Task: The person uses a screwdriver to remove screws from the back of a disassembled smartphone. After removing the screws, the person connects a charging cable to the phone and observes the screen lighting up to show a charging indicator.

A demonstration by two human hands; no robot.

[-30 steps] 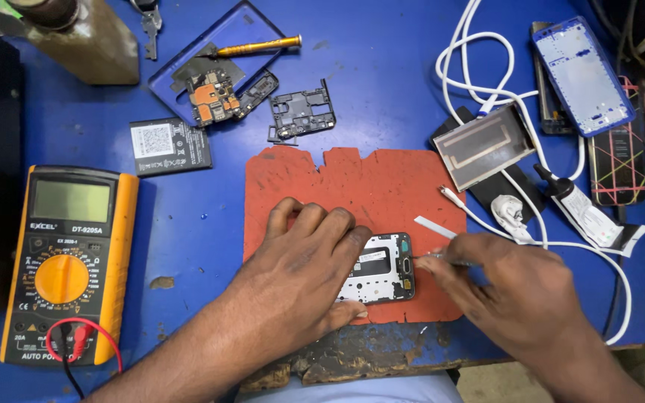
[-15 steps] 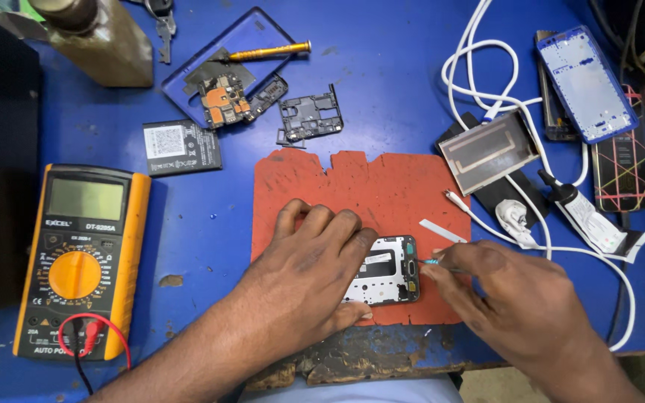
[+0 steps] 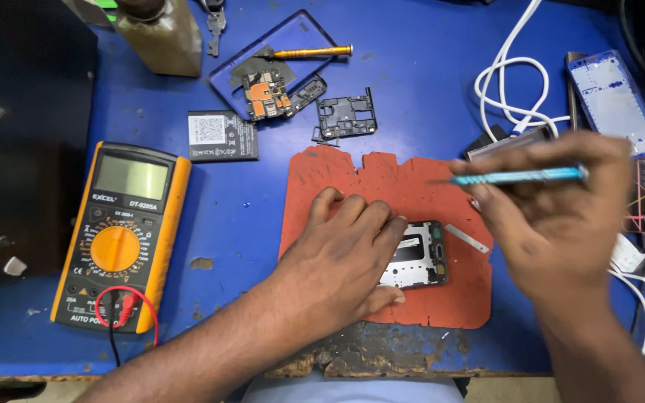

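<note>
Two hands busy: my left hand (image 3: 341, 254) lies flat, pinning the thin, fragile phone frame (image 3: 416, 257) on the red mat (image 3: 382, 186); my right hand (image 3: 561, 224) pinches teal tweezers (image 3: 520, 177) above it. Best gripped by its edges.

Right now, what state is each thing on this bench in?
Phone frame: opened, lying flat on the red mat, pressed down by the left hand.
Blue tool: lifted clear of the frame, pinched in the right hand.
Multimeter: flat, screen blank.
Battery: out, lying loose.
Circuit board: removed, resting in the blue back cover.
Orange screwdriver: lying unused.
</note>
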